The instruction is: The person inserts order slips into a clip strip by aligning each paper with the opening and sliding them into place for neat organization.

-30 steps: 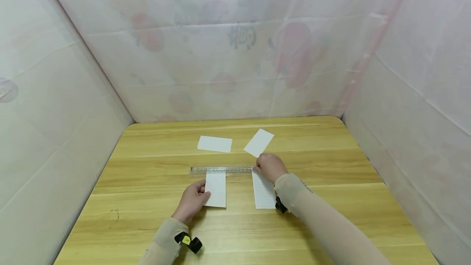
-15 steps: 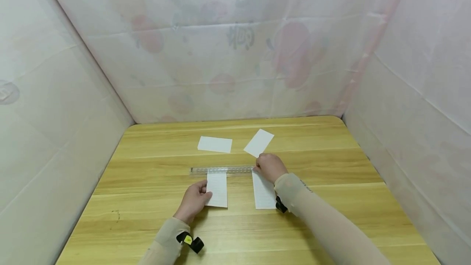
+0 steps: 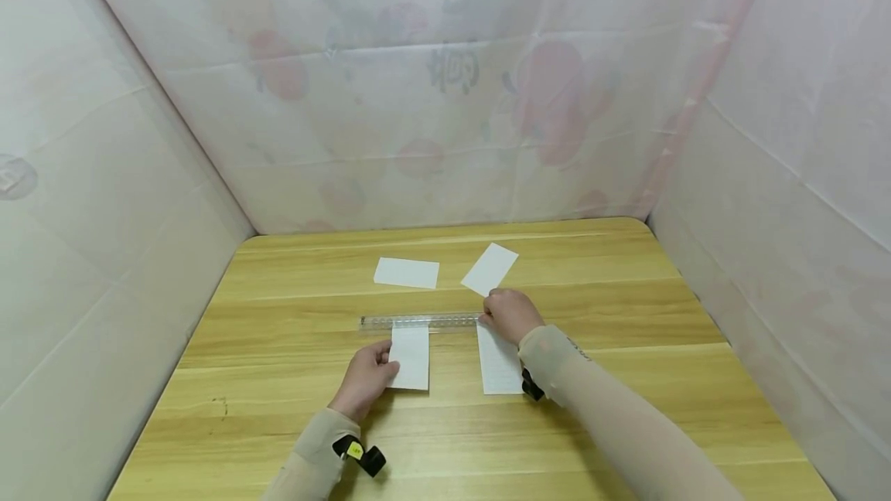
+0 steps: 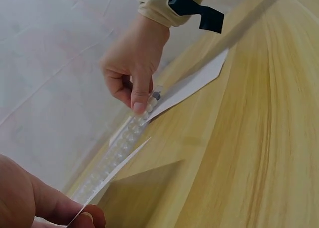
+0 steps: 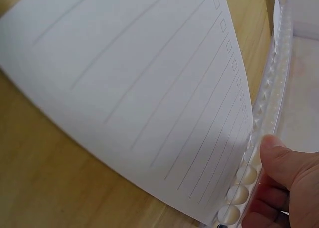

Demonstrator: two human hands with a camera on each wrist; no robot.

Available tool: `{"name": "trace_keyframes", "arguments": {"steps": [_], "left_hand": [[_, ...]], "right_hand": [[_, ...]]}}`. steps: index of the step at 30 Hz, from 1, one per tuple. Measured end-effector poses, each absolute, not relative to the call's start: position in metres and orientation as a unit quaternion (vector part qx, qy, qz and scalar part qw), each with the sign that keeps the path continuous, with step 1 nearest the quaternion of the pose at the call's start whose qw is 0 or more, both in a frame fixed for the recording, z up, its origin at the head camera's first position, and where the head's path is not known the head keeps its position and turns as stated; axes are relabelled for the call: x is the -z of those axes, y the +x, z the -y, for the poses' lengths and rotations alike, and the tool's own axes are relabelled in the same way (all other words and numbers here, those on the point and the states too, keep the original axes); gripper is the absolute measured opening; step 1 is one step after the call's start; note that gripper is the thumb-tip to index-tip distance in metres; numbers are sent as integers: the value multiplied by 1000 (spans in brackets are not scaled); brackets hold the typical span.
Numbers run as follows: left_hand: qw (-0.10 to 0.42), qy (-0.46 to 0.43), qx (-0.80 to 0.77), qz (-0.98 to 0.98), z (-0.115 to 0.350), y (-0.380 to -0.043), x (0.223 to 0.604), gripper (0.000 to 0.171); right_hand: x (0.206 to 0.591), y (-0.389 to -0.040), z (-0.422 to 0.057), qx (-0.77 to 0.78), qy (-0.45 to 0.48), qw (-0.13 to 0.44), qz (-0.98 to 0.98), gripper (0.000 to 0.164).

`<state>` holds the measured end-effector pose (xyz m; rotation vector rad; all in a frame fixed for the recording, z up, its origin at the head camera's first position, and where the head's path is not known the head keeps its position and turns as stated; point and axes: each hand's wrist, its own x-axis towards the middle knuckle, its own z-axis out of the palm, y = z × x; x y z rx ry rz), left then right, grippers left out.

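Observation:
A clear plastic strip with a row of rounded loops lies across the middle of the table. At its right end, my right hand pinches it between thumb and fingers. My left hand holds a small white sheet by its left edge, thumb on top. In the left wrist view this sheet is tilted off the table, its far edge at the strip; whether it is hooked in is unclear. A second sheet, lined with small checkboxes in the right wrist view, meets the strip below my right hand.
Two more white sheets lie farther back, one level at left and one slanted at right. Printed fabric walls enclose the wooden table at the back and both sides.
My left hand and its sheet have shifted slightly to the right along the strip. The right hand, the strip and the other sheets have stayed in place.

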<state>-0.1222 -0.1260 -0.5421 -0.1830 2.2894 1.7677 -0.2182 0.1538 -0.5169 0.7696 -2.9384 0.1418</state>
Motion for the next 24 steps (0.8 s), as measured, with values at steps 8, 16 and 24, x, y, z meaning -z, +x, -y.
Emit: {"name": "trace_keyframes", "arguments": {"steps": [8,16,24], "left_hand": [[130,-57,-627,-766,124,-124,542,51],[130,-53,-618,-773,121,-123,542,52],[129,-47,-617,-775,119,-124,544,52]], "right_hand": [[515,-219,-154,-48,252,45,965,17],[515,-219,-153,-62,249,37,966,16],[513,-217,-153,-64,247,40,966,15]]}}
